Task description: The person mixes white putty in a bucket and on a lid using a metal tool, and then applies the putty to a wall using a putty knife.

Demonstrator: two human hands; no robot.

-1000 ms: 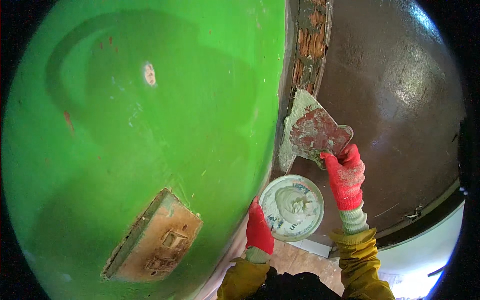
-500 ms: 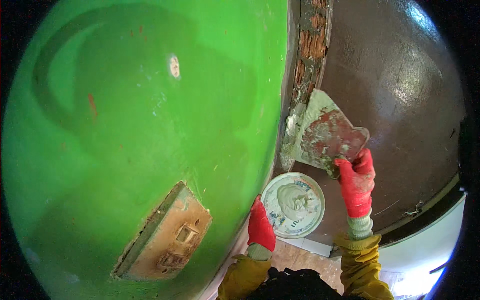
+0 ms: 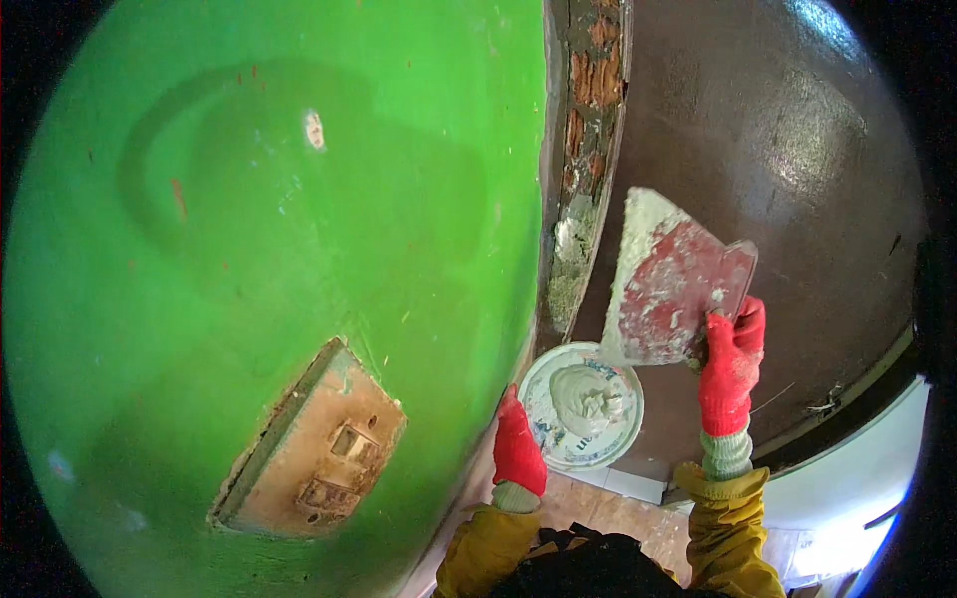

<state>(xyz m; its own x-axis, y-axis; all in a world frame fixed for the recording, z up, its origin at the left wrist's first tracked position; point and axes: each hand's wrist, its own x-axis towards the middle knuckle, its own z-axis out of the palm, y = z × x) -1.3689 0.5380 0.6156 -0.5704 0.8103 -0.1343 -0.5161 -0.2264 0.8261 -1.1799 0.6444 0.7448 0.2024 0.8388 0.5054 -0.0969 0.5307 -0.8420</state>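
Observation:
In my red-gloved right hand [image 3: 733, 374] is a wide putty spatula [image 3: 673, 284]. Its reddish blade is smeared with pale green-grey putty, thickest along the left edge. My left hand [image 3: 518, 444], also in a red glove, grips the left rim of a round white bucket lid [image 3: 546, 439]; the fingers under it are hidden. A swirled mound of putty [image 3: 588, 399] lies on that lid. The blade hangs over the lid's upper right rim, beside a rough, chipped door frame strip [image 3: 580, 189] that carries fresh-looking putty low down.
A bright green wall [image 3: 379, 259] fills the left. From it juts an old tan switch box [image 3: 309, 448]. To the right stands a dark brown, glossy panel [image 3: 738, 149]. Beneath my arms are a tan floor [image 3: 588, 508] and a pale strip of tile [image 3: 633, 485].
My right hand has drawn the spatula off the frame strip, to the right and slightly down. The wall and strip have shifted left in view. The lid stays in my left hand.

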